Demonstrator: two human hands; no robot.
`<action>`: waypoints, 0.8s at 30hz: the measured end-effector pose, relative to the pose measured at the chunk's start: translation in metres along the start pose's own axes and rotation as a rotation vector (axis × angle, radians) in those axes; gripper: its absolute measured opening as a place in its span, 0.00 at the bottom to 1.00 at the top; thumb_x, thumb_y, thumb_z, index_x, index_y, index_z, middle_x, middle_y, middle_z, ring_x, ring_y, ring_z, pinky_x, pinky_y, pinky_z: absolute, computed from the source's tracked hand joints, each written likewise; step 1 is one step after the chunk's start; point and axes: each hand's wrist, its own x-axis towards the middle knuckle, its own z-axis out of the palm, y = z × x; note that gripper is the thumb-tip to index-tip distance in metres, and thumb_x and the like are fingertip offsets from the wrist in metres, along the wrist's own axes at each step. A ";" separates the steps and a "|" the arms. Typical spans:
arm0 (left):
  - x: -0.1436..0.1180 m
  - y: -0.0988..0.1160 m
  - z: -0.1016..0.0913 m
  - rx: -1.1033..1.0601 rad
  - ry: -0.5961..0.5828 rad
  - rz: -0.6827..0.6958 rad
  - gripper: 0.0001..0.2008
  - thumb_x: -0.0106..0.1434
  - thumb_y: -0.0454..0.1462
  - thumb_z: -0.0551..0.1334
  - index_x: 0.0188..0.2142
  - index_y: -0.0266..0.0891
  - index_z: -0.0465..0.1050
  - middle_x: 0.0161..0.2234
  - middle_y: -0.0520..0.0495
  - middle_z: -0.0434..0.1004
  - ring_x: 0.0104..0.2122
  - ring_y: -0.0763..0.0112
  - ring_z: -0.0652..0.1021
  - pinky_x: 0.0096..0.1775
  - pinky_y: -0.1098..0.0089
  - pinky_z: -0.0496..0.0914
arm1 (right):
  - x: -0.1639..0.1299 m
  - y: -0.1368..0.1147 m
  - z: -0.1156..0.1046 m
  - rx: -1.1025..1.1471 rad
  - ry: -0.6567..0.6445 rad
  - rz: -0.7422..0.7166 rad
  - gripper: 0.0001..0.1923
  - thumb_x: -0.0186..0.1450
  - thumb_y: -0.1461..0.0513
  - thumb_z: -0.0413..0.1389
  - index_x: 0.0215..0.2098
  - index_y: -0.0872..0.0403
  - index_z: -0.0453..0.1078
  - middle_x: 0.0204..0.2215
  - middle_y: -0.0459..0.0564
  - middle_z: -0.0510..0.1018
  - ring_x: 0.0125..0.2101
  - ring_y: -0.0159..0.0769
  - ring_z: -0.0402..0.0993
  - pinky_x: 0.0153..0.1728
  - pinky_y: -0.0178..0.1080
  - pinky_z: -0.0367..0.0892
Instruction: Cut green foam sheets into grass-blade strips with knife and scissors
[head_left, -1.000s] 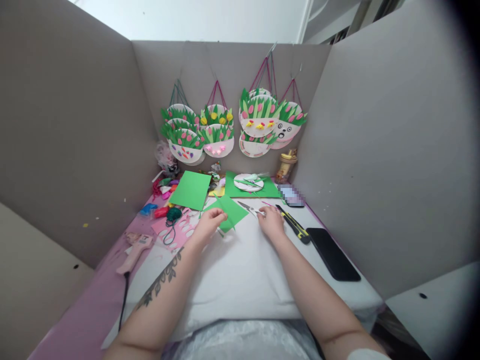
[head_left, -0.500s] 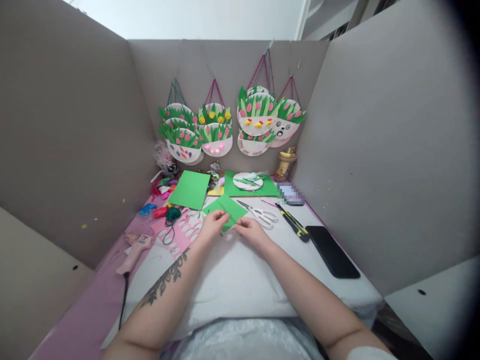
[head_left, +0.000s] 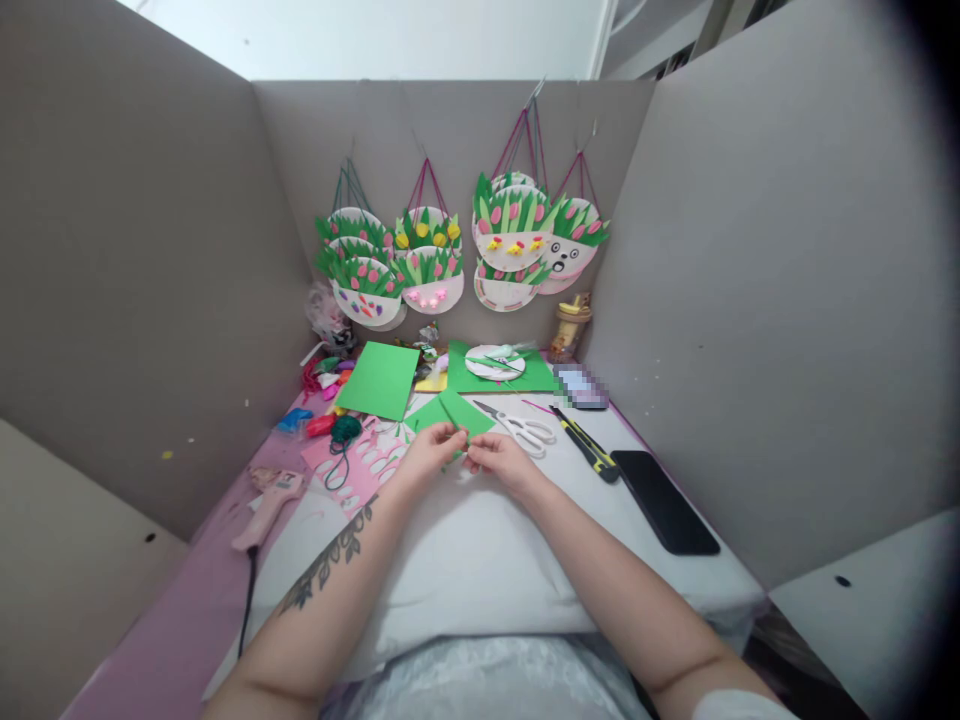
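Where the workspace was closed in on three sides, grey partition panels [head_left: 765,300] were seen standing around the table. The tabletop was spread with a white cover [head_left: 480,570], and a purple cloth [head_left: 165,620] was exposed along its left side. On the back panel, half-round paper-plate baskets [head_left: 433,292] filled with green paper leaves and pink or yellow tulip shapes were hung by cords in four groups. Toward the back, a wide green sheet [head_left: 544,384] was partly covered by a white paper plate [head_left: 477,363] with narrow green pieces laid on it; to its left a rectangular green sheet [head_left: 381,380] was placed. A black flat slab [head_left: 666,508] was set at the right edge, and a pink sheet with oval cut-outs [head_left: 351,472] was left near the left forearm. In the middle, a smaller green sheet [head_left: 478,414] was turned cornerwise, its near corner hidden by the left hand [head_left: 440,447] and the right hand [head_left: 499,458]. A pink glue gun [head_left: 270,505] was laid at far left. Right of the hands, a black-and-yellow utility knife [head_left: 589,448] was positioned beyond white-handled scissors [head_left: 534,434], both untouched. A dark green yarn ball [head_left: 346,430] was rested by the pink sheet. Smallest of all, a narrow green paper strip [head_left: 452,410] was held above the smaller green sheet, pinched between thumb and fingers of the left hand, its lower end gripped by the right fingertips.
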 end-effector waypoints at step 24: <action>0.000 0.001 -0.002 0.076 0.025 0.032 0.16 0.50 0.47 0.66 0.28 0.34 0.77 0.33 0.43 0.79 0.30 0.68 0.74 0.32 0.70 0.66 | 0.003 0.003 0.000 -0.063 0.134 -0.094 0.16 0.50 0.52 0.63 0.29 0.56 0.72 0.23 0.45 0.75 0.26 0.31 0.68 0.32 0.36 0.62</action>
